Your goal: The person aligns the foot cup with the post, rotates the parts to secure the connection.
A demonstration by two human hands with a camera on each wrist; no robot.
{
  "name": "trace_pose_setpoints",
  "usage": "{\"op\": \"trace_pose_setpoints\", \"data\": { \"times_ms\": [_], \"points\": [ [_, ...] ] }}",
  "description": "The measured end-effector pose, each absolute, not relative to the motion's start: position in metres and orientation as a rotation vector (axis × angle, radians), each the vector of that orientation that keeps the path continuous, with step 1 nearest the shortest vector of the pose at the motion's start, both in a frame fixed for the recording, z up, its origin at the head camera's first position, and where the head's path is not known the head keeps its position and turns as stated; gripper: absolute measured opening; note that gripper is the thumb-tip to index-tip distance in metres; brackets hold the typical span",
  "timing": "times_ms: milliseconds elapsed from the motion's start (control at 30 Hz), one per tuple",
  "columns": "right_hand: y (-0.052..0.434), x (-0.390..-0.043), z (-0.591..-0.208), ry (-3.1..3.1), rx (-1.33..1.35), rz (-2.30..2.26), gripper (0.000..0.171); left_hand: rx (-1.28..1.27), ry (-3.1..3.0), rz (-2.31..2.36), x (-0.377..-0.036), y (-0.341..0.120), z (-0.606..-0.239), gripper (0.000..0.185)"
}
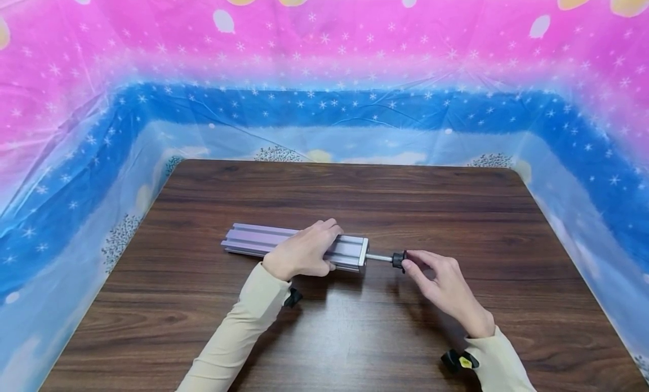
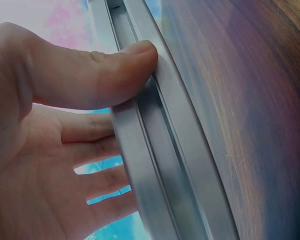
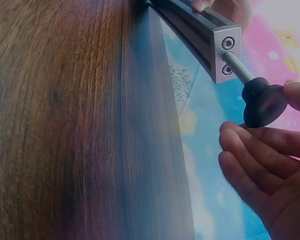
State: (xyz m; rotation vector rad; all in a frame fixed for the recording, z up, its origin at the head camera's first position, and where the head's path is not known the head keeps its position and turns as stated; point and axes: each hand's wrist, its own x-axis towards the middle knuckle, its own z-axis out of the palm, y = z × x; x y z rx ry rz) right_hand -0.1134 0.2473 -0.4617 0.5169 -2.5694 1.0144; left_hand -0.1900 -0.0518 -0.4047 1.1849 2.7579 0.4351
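Observation:
A silver aluminium profile (image 1: 253,239) with lengthwise slots lies across the middle of the table. My left hand (image 1: 306,248) grips it from above near its right end, the thumb (image 2: 125,67) on the slotted near side. On the profile's right end sits an end plate (image 3: 219,67) with two socket-head screws. A threaded rod (image 3: 238,68) sticks out between the screws and carries a black levelling foot (image 3: 265,102) with a round base. My right hand (image 1: 448,288) pinches the base's rim between thumb and fingers. How deep the rod goes inside the plate is hidden.
The dark wood-grain table (image 1: 203,324) has rounded far corners. A pink and blue patterned cloth (image 1: 324,105) hangs round its back and sides. Black straps (image 1: 451,360) are on both wrists, by the cream sleeves (image 1: 238,319).

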Motion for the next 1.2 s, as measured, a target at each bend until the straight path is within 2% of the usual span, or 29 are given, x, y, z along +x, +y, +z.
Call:
{"op": "trace_pose_setpoints", "data": {
  "times_ms": [133,333,500,667,767,1200],
  "points": [
    [0.2461,-0.1143,-0.4600,-2.614,0.464,1.093,0.017,1.198,2.759,0.431,-0.1892,-0.0514,-0.4041,0.051],
    [0.2449,-0.1153,-0.4593,-2.643,0.428,1.135,0.027,1.214,2.749,0.453,-0.1884,-0.0508,-0.4026,0.052],
    [0.2481,-0.1127,-0.4579,-2.616,0.463,1.039,0.021,1.211,2.751,0.452,-0.1890,-0.0509,-0.4025,0.053],
    [0.2498,-0.1105,-0.4573,-2.485,0.644,1.018,0.065,1.187,2.748,0.455,-0.1901,-0.0510,-0.4021,0.054],
    [0.2487,-0.1120,-0.4592,-2.380,0.748,1.018,0.074,1.183,2.744,0.465,-0.1903,-0.0517,-0.4018,0.053],
    [0.2452,-0.1154,-0.4611,-2.283,0.845,1.065,0.065,1.167,2.750,0.442,-0.1894,-0.0519,-0.4026,0.053]
  ]
}}
